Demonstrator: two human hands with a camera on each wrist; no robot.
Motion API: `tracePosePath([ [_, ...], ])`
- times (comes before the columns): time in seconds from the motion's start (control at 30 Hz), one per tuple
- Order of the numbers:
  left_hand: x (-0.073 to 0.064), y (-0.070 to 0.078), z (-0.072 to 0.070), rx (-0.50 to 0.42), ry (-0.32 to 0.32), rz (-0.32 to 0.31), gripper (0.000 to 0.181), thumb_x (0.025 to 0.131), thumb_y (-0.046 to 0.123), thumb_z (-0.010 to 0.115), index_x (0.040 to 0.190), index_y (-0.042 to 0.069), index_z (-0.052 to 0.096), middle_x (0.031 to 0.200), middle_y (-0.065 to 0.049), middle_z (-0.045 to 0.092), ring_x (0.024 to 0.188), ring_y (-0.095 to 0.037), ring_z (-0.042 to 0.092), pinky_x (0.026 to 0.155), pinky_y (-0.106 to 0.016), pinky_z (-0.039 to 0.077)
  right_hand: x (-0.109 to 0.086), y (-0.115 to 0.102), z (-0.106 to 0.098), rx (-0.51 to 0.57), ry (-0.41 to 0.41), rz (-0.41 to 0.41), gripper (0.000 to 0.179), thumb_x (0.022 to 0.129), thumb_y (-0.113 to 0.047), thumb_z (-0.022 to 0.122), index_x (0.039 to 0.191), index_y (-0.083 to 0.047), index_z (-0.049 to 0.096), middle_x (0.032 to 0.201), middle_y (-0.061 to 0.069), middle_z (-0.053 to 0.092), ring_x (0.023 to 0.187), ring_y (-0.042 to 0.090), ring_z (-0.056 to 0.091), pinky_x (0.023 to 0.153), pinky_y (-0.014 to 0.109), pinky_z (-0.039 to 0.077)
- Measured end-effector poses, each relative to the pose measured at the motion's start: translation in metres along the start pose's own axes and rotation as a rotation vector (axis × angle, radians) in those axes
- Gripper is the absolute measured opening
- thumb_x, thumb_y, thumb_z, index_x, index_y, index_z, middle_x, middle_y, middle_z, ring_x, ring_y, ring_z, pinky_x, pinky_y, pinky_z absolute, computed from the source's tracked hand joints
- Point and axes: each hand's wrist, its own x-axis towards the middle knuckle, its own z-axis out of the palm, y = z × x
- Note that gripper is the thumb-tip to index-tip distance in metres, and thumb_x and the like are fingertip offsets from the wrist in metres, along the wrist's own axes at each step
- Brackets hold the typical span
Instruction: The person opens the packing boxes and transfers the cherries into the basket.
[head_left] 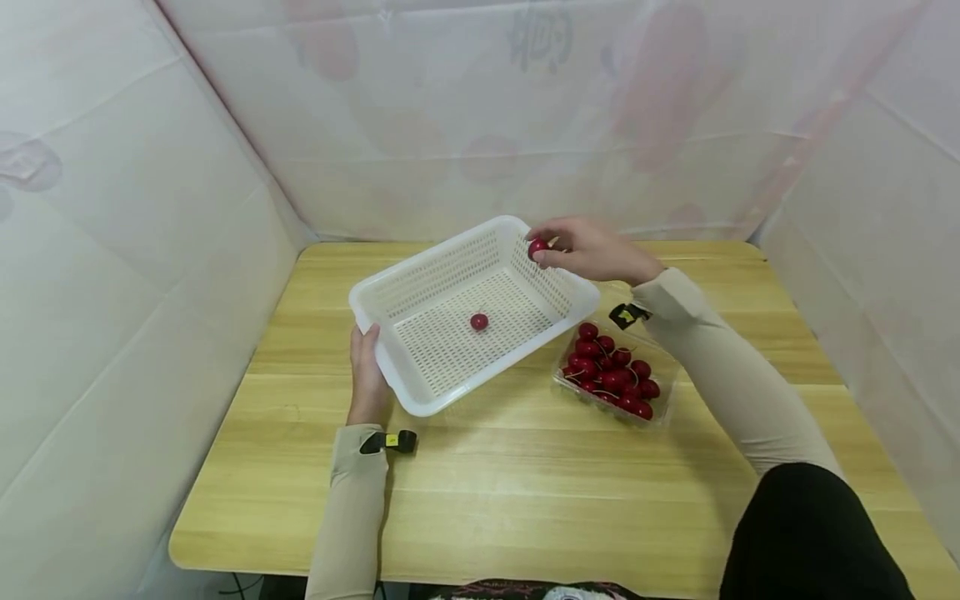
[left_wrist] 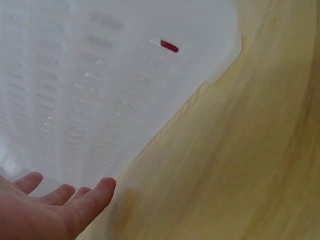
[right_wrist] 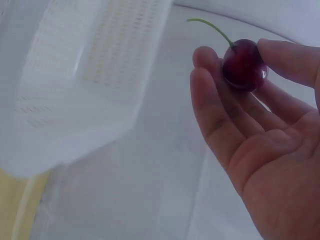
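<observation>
In the head view my left hand [head_left: 367, 382] grips the left end of a white slotted plastic basket [head_left: 442, 343], thumb at the rim. The left wrist view shows its fingers [left_wrist: 97, 197] along the basket's outside. The basket is tilted. One red cherry [head_left: 479, 322] lies on its slotted floor. Over the basket's far right corner, my right hand [head_left: 596, 250] pinches another cherry [right_wrist: 244, 66] between thumb and fingers, its green stem [right_wrist: 212, 27] pointing away from the palm. A clear plastic box [head_left: 592, 400] of several cherries [head_left: 615, 381] stands below the right forearm.
The wooden table [head_left: 525, 500] carries the box, with the basket above its middle. Pale printed sheets [head_left: 420, 125] hang behind the table and at both sides. A black strap [head_left: 628, 315] sits at the right wrist, another strap [head_left: 388, 442] at the left.
</observation>
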Motion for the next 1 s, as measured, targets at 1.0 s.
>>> tracePosePath([
  [1.0,0.003,-0.007,0.002,-0.007,-0.008,-0.004,0.054,0.11,0.048,0.038,0.159,0.027,0.028,0.154,-0.026,0.045,0.137,-0.047,0.052,0.112,-0.055,0.052,0.117,0.024,0.096,-0.395,-0.495,0.355,0.012,0.099,-0.014,0.067,0.102,-0.006,0.075,0.094,0.006,0.075,0.071,0.011,0.06,0.067,0.024,0.05],
])
